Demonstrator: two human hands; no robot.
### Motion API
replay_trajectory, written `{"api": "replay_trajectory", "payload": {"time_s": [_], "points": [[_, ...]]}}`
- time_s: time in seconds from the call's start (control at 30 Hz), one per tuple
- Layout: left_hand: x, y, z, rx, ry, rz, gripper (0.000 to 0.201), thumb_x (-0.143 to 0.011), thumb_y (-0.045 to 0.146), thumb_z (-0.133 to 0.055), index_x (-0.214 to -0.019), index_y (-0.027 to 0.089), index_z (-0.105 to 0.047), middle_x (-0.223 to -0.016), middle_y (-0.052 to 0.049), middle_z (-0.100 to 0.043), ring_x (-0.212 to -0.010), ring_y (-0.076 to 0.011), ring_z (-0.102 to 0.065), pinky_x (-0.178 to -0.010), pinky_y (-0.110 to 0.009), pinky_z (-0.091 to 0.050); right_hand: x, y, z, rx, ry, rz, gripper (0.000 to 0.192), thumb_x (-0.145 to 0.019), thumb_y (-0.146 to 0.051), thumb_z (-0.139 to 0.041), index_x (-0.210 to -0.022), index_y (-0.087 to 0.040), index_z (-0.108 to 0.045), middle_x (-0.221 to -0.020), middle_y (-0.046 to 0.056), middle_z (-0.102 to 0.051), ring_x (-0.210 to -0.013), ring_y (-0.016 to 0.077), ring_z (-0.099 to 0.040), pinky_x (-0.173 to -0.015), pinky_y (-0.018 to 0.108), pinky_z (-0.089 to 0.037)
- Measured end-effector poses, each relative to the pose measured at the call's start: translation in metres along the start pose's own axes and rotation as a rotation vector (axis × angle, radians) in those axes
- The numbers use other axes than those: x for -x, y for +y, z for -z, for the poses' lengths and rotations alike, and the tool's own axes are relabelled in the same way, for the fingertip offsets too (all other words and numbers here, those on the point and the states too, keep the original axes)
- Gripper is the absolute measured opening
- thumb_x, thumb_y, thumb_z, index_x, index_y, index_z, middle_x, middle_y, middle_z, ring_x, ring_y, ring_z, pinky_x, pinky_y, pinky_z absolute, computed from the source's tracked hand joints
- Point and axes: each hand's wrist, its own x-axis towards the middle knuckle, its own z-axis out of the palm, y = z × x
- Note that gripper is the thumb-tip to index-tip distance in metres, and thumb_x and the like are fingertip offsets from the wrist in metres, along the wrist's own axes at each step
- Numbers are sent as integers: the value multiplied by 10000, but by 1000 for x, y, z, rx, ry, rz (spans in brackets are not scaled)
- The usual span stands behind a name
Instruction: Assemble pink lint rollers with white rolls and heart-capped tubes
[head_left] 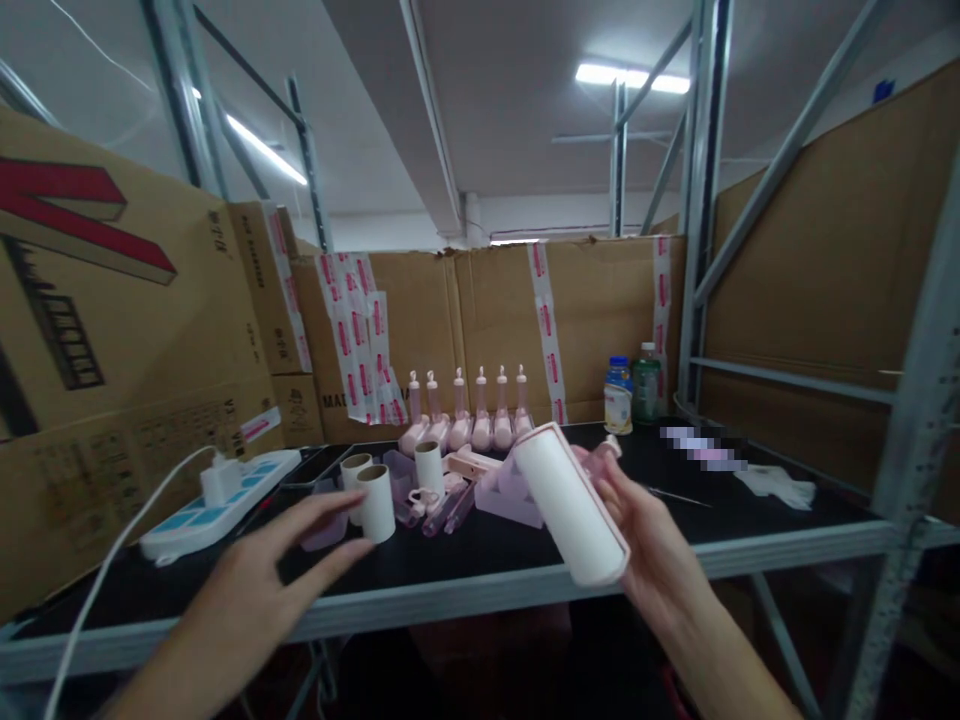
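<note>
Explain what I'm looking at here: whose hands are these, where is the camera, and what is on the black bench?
This single picture comes from a camera worn on a person's head, looking forward and down. The right hand holds a white paper roll in a pink holder, tilted. The left hand is open, fingers reaching toward two small white cardboard-core rolls standing on the black worktop. Behind them a row of pink handles stands upright, with loose pink plastic parts in front. On the left lies a white and blue power strip; two drink bottles stand at the back by cardboard boxes.
</note>
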Motion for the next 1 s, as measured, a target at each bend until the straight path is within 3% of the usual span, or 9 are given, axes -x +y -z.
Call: {"api": "replay_trajectory", "payload": {"time_s": [0.1,0.2,0.27,0.37,0.5,0.67,0.73,0.83,1.0], "points": [[17,29,-38,203,-362,-34,522,-731,592,-812,-1170,310,-789,-1199,-97,-779,-1127,-355,-720,-971,-441,-586,14,18,-11,-72,-104,-180,342,-904,-381,-757,-1150,-147,-707,-1115,124,-779,-883,207,-779,-800,341,-654],[33,44,-77,616,-412,30,759,-754,735,-720,-1339,254,-683,-1308,-153,-716,-1136,-359,-710,-918,-440,-605,25,33,-19,-122,-161,-9,317,-847,-329,-824,-1104,-183,-709,-1164,118,-773,-1087,238,-748,-948,373,-611],[41,55,-100,802,-258,73,878,-653,768,-777,-1337,229,-665,-1237,-153,-741,-1079,-353,-725,-835,-397,-623,29,41,-23,-114,-215,117,335,-833,-323,-839,-1117,-213,-700,-1227,117,-754,-1216,269,-691,-1024,422,-569],[51,71,-126,743,15,197,687,-666,595,-869,-1196,188,-710,-1055,-105,-775,-923,-282,-740,-747,-312,-603,32,48,-24,-41,-281,195,358,-860,-388,-811,-1164,-250,-683,-1260,102,-740,-1275,280,-651,-1077,453,-523],[54,80,-135,637,249,225,474,-756,531,-807,-1033,160,-705,-924,-66,-765,-813,-234,-722,-715,-290,-574,30,39,-17,387,-272,274,392,-894,-530,-733,-1131,-219,-715,-1123,89,-768,-1089,259,-716,-940,365,-571],[51,70,-119,373,158,-82,225,-855,393,-734,-880,196,-629,-743,13,-668,-671,-165,-657,-632,-243,-523,44,1,-5,1164,-127,579,573,-1000,-550,-532,-569,-180,-609,-555,14,-581,-551,142,-536,-564,247,-428],[52,67,-115,238,19,-225,172,-889,342,-707,-881,212,-595,-735,27,-651,-654,-149,-647,-629,-237,-509,56,-7,-5,1243,-155,787,462,-1014,-492,-510,-699,-186,-654,-637,12,-617,-577,145,-546,-571,243,-437],[56,66,-117,35,-86,-477,134,-918,320,-659,-945,224,-571,-790,8,-669,-687,-165,-676,-596,-249,-483,72,-8,-9,1281,-369,971,311,-967,-420,-584,-1182,-214,-674,-1047,62,-733,-816,194,-682,-684,253,-532],[61,69,-124,-151,-3,-727,182,-1019,389,-450,-1017,228,-534,-833,-29,-678,-678,-194,-704,-532,-282,-469,73,-3,-18,1435,-627,922,348,-968,-365,-601,-1290,-239,-638,-1165,72,-740,-1025,233,-719,-858,268,-558]]}}
